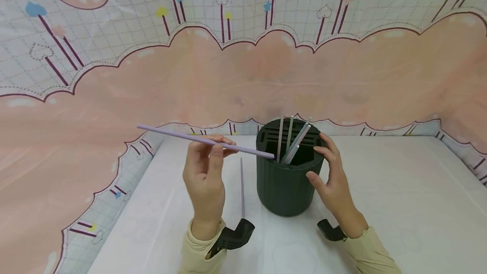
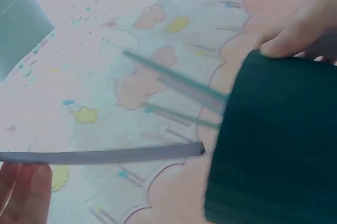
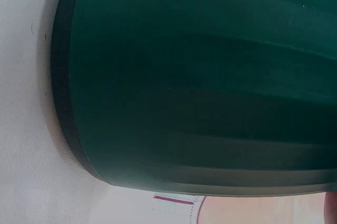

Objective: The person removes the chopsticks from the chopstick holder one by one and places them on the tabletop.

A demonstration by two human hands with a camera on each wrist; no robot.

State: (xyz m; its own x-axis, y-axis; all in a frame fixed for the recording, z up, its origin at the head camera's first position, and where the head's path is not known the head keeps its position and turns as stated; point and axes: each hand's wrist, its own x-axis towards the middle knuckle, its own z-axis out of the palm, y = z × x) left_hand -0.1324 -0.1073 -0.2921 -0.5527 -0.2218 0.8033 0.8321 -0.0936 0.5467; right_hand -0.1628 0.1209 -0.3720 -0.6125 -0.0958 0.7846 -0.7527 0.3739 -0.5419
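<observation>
left hand (image 1: pixel 204 176): grip pinching the purple chopstick (image 1: pixel 205 141) between thumb and fingertips, near its middle, raised above the surface (image 1: pixel 399 198)
purple chopstick: long axis close to level, running from far left of the dark green holder (image 1: pixel 288 168) to its rim; right tip sits just at the holder's left rim edge, over the opening; left wrist view shows the tip (image 2: pixel 200 149) right beside the holder wall (image 2: pixel 274 139), can't tell if touching
right hand (image 1: pixel 335 176): grip curled round the holder's right side, fingers on the rim and wall, thumb lower on the wall, steadying it
dark green holder: upright on the surface, ribbed wall, slotted insert at the back of the opening; fills the right wrist view (image 3: pixel 200 81)
sticks in holder: several pale chopsticks (image 1: pixel 294 141) already standing inside, leaning right and back
key relation: holder lies to the right of the left-hand grip, along the stick's own axis; tip is the end nearest the opening, so left hand is the one carrying, right only braces
spare chopstick (image 1: pixel 242 187): lies flat on the surface just left of the holder, pointing away from the person, near the left hand
backdrop (image 1: pixel 243 62): pink cloud-pattern cloth behind the holder
</observation>
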